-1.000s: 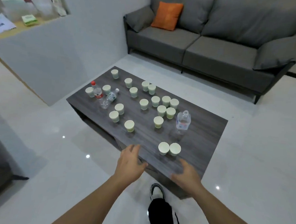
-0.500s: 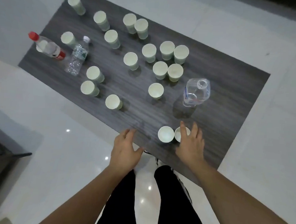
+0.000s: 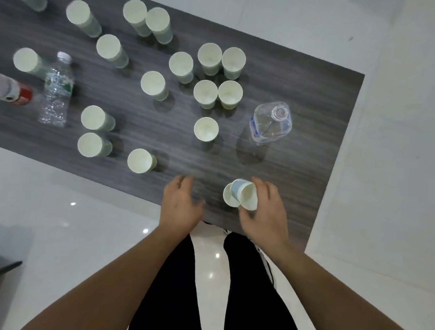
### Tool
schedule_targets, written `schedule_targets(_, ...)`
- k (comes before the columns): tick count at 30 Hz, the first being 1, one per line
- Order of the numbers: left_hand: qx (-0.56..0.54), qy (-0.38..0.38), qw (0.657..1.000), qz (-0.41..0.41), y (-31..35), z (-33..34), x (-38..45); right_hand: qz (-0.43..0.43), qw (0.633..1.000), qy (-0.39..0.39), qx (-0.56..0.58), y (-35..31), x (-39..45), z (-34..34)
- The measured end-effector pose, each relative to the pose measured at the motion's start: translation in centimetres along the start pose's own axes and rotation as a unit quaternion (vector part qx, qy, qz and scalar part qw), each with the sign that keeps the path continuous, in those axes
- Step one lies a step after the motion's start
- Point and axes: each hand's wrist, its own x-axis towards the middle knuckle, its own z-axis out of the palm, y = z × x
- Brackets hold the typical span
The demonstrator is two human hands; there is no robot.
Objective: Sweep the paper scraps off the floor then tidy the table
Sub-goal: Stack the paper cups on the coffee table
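I hold a paper cup (image 3: 246, 195) in my right hand (image 3: 264, 212), fingers and thumb curled round its wall, tilted so that its open mouth faces me and its base points away to the left. It is lifted off the table (image 3: 312, 169) near the near edge, and its base overlaps a second cup (image 3: 228, 199) that stands upright just to its left; I cannot tell whether the two touch. My left hand (image 3: 180, 205) hovers over the near edge of the table with relaxed, slightly bent fingers and holds nothing.

Farther out on the dark wood-grain top, a lone cup (image 3: 205, 129) stands upright beyond my hands, and another cup (image 3: 139, 160) stands to the left near the table's near edge. To the right of the lone cup stands a clear bottle (image 3: 271, 123) with no cap, its open neck facing up. Beyond these, many more upright cups are scattered across the table, several in touching pairs. At the far left a crumpled clear bottle (image 3: 56, 90) with a white cap lies on its side, and next to it at the frame's edge lies a bottle with a red band (image 3: 8, 89). The table stands on a glossy white tiled floor (image 3: 390, 123). My legs in black trousers (image 3: 174, 288) stand just before the table.
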Motion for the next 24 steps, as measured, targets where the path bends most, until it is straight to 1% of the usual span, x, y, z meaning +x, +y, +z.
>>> schedule_targets(3, 0.047, 0.056, 0.997, 0.015, -1.7, -1.6, 1.4, 0.030, 0.999, -0.007, -0.034, -1.2, -0.1, 1.9)
schedule_targets(8, 0.103, 0.138, 0.985, -0.002, -5.7, -4.6, 3.0, 0.076, 0.990, -0.050, -0.111, -1.9, 0.2, 5.3)
schedule_targets(11, 0.118, 0.163, 0.979, -0.015, -8.0, -6.1, 4.9, 0.096, 0.986, -0.048, -0.126, -3.0, 1.4, 7.0)
schedule_targets(13, 0.119, 0.148, 0.982, -0.020, -9.4, -6.8, 6.7, 0.097, 0.984, -0.033, -0.144, -3.8, 2.0, 7.8)
schedule_targets(19, 0.132, 0.031, 0.991, -0.003, -11.8, -6.3, 9.4, 0.135, 0.970, -0.013, -0.203, -4.8, 0.8, 8.4)
schedule_targets(21, 0.117, 0.023, 0.993, 0.000, -12.1, -6.0, 9.7, 0.146, 0.964, -0.018, -0.223, -4.7, 0.7, 8.2)
schedule_targets(24, 0.090, 0.037, 0.995, 0.014, -12.3, -5.6, 9.6, 0.164, 0.956, -0.035, -0.242, -4.3, 0.6, 8.0)
